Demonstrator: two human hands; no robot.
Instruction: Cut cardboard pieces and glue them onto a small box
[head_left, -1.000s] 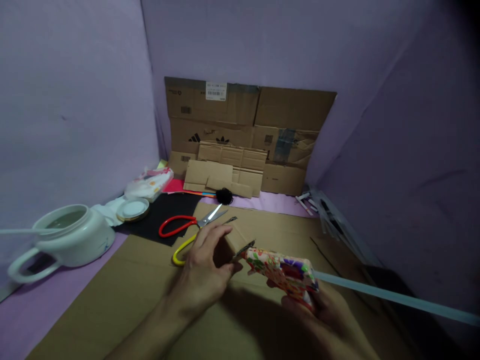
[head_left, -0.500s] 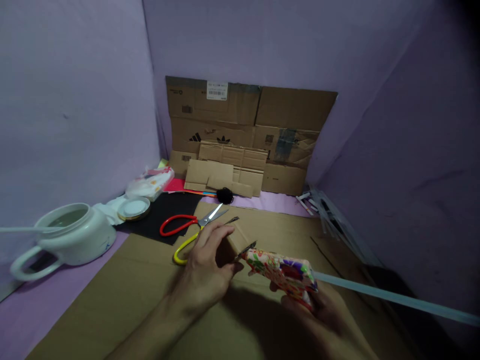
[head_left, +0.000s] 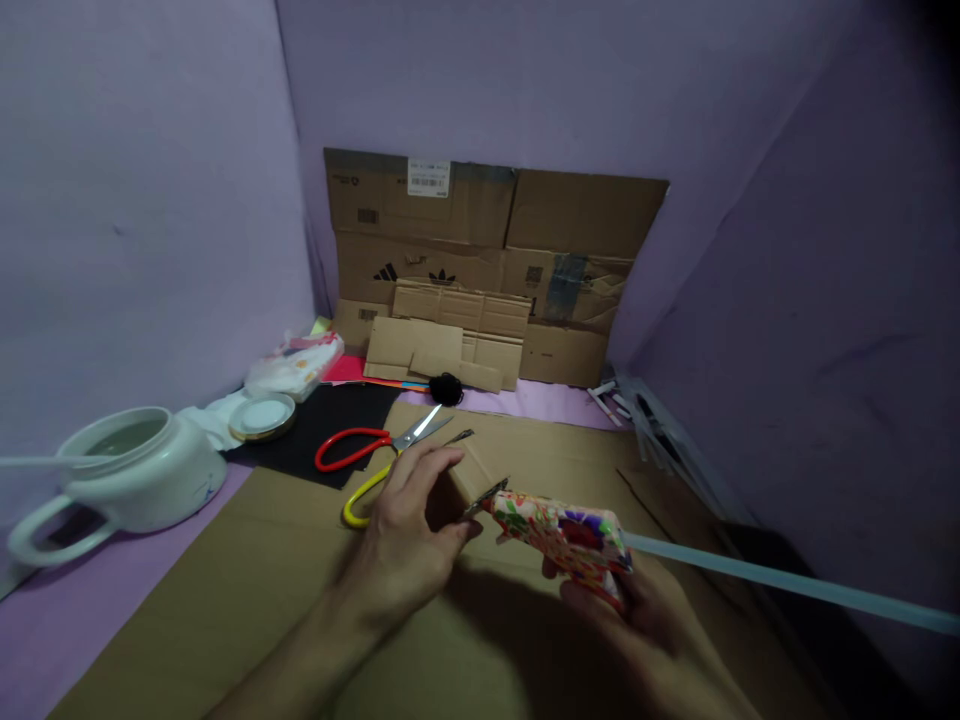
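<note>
My left hand is closed around a small bent piece of cardboard with dark, ragged strips along its edges. In my right hand is a flower-patterned hot glue gun, gripped by its handle. Its nozzle points left and meets, or nearly meets, the dark edge of the cardboard piece. A long translucent glue stick sticks out of the gun's back end. Scissors with one red and one yellow handle lie just beyond my left hand, partly covered by it.
A large cardboard sheet covers the work surface. At left stand a white pot and a lid near black paper. Behind are black yarn and leaning cardboard. Spare glue sticks lie at right.
The whole view has shifted slightly, so everything appears a little further left. Both hands keep their holds, and the glue gun's nozzle stays at the cardboard's edge.
</note>
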